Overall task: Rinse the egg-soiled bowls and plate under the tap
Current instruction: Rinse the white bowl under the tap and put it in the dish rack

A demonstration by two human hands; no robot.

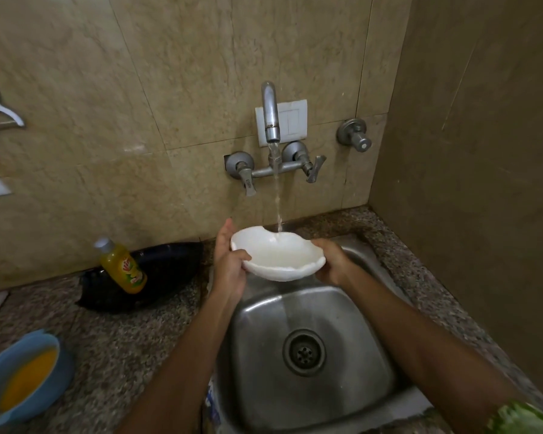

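White bowl (278, 256) is held over the steel sink (308, 349), with the tap (271, 114) stream landing at its far rim. Left hand (229, 264) grips the left rim, thumb curled over the edge; right hand (334, 261) grips the right rim. Interior appears clean. Remaining: blue bowl (22, 377) on the bench (123, 339) holds yellow egg residue. No plate is identifiable.
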